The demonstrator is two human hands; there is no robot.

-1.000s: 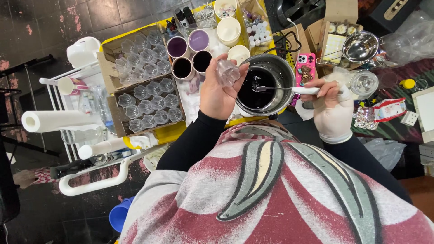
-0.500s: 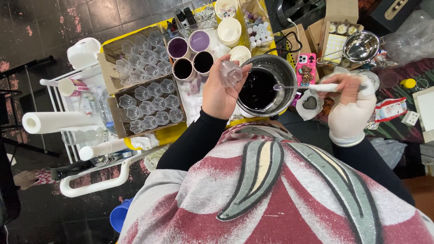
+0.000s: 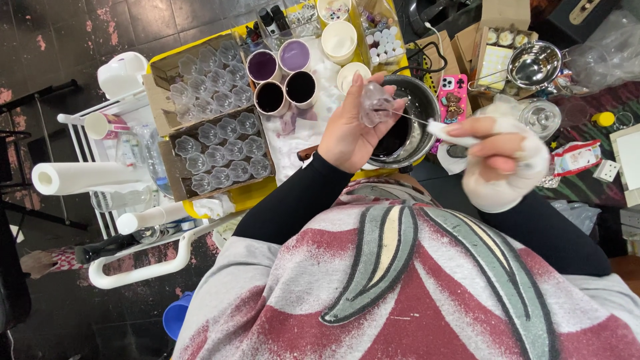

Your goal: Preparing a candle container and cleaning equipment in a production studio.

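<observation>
The left hand (image 3: 350, 130) grips a small clear mould (image 3: 377, 107), lumpy and glassy with a faint purple tint, fingers curled round it from below. It hangs just over the rim of a round metal pot (image 3: 413, 120) holding dark, glossy liquid. The right hand (image 3: 500, 160), wrapped in white cloth, pinches a white-handled tool (image 3: 453, 133) whose thin metal stem reaches to the mould.

Beside the pot, four cups (image 3: 283, 77) hold purple and near-black liquid on a stained white cloth (image 3: 300, 133). Two cardboard trays (image 3: 213, 133) carry rows of the same clear moulds. A paper roll (image 3: 87, 177) lies at the left on a white rack. A shiny steel bowl (image 3: 533, 63) sits to the right, near a pink phone (image 3: 453, 97).
</observation>
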